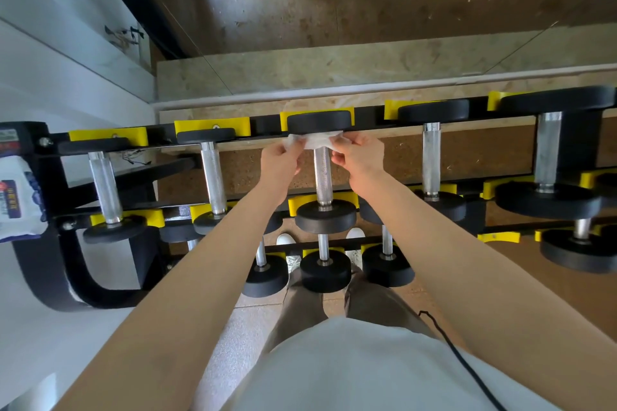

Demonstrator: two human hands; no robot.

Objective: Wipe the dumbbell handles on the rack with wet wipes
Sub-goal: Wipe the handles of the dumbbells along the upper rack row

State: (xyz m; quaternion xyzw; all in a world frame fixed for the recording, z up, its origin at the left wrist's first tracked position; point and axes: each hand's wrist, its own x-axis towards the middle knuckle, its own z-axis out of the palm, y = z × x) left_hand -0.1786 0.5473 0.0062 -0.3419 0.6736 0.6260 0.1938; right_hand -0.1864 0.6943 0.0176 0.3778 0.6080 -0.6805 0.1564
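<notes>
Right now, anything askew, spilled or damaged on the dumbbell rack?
Nothing stands out. The black round-headed dumbbells all sit in the yellow plastic cradles; no spill or damage shows. Only oddity: the white-and-blue wet wipe pack perched on the black metal rack's left end.

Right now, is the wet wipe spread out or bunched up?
Spread out: the left hand and the right hand each pinch one end, stretching the wipe across the middle handle.

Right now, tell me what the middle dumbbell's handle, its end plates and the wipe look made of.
The handle: bright metal, likely chromed steel, finely knurled. The end plates: matte black, probably rubber-coated, no glare. The wipe: thin white nonwoven-looking sheet, crumpled.
</notes>
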